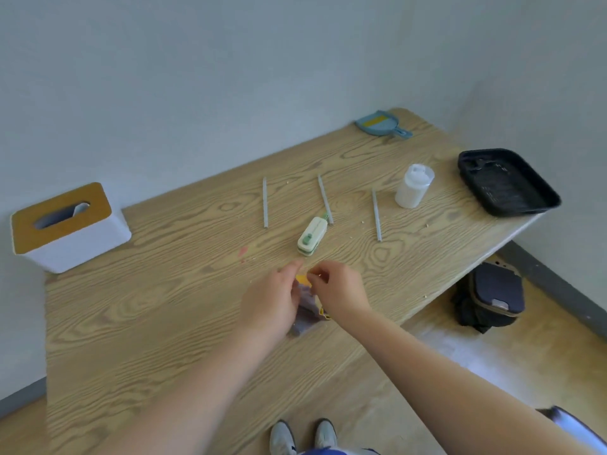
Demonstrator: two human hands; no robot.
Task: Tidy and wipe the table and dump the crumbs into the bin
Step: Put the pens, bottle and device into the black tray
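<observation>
A purple and yellow snack bag (307, 310) lies near the front edge of the wooden table (164, 307). My left hand (272, 300) and my right hand (338, 290) both hold it at its top, fingers pinching the yellow end; most of the bag is hidden between them. Just beyond the hands lies a cream and green bag sealer (311, 236). Three thin grey sticks (325, 199) lie in a row further back. Small crumbs (363, 221) are scattered on the table. A dark bin (492, 297) stands on the floor at the right.
A white tissue box with a brown lid (69, 228) sits at the left edge. A white plastic bottle (413, 186) and a black tray (507, 182) stand at the right. A blue dustpan (382, 123) lies in the far corner by the wall.
</observation>
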